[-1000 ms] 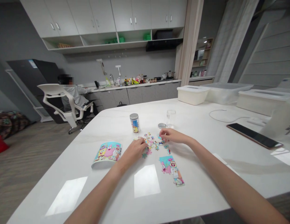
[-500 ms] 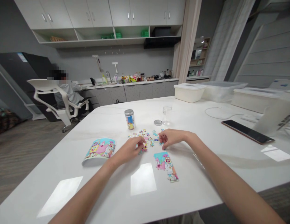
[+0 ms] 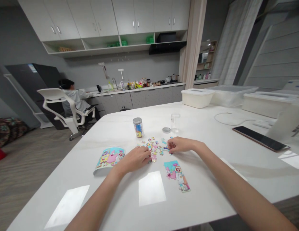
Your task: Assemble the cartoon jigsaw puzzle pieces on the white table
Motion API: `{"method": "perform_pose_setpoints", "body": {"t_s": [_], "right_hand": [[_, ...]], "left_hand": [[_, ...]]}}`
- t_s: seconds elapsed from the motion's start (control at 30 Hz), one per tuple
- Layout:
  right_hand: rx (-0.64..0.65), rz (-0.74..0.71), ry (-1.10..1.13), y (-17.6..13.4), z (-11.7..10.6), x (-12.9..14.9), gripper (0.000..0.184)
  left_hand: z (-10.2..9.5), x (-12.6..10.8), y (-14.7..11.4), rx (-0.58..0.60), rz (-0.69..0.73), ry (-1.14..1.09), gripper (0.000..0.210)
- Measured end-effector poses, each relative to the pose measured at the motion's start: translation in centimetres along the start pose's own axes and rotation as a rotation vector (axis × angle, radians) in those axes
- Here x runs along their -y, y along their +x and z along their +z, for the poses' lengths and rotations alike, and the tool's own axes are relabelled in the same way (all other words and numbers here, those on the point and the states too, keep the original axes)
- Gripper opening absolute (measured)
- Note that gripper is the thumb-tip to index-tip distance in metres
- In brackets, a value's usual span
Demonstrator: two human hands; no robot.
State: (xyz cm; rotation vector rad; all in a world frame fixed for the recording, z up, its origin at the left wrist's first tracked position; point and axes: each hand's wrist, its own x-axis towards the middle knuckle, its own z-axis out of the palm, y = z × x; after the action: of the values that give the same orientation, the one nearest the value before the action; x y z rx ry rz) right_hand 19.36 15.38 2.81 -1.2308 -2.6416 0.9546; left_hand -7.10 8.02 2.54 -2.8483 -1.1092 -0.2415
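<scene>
The right hand (image 3: 180, 145) has its fingers bent in close together at the right edge of a loose heap of small, flat, many-coloured jigsaw pieces (image 3: 154, 148). From where I stand, I can't tell if that grip pinches a piece. The left hand (image 3: 137, 158) lies low with its fingers curled down at the heap's left side, and I can't tell if that grip has anything in it either.

The pieces lie spread on the shiny white worktop (image 3: 115, 208). They look like thin card, so I think each one is very light and a bit stiff. The little knobs could bend if squeezed hard. Flat ones may slide about on the smooth top and be tricky to lift, so a finger and thumb on two side edges should work best.

Nearer the person is a joined blue-and-pink cartoon puzzle part (image 3: 179, 177). I guess it could come apart if lifted by one corner; pushing it flat seems safer.

Left of the left hand, a curled cartoon picture sheet (image 3: 109, 158) arches up, looking soft and bendy. Past the heap stands a see-through jar with a silver lid and cartoon label (image 3: 138, 129).
</scene>
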Motion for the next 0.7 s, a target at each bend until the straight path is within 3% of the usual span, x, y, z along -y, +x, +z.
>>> {"method": "perform_pose_setpoints", "body": {"t_s": [0.13,0.33,0.47,0.7], "right_hand": [[0.024,-0.021,-0.031,-0.4,-0.3,0.6,0.017],[0.012,-0.018,-0.072,-0.3,-0.3,0.9,0.005],[0.047,-0.043,-0.056,-0.3,-0.3,0.4,0.007],[0.061,-0.039,-0.024,-0.5,-0.4,0.3,0.01]], "left_hand": [[0.3,-0.1,0.0,0.015,0.038,-0.033,0.017],[0.2,-1.2,0.2,0.026,0.073,-0.069,0.015],[-0.3,-1.6,0.2,0.05,0.087,-0.067,0.015],[0.4,-0.6,0.4,-0.01,0.079,0.111,0.022]]}}
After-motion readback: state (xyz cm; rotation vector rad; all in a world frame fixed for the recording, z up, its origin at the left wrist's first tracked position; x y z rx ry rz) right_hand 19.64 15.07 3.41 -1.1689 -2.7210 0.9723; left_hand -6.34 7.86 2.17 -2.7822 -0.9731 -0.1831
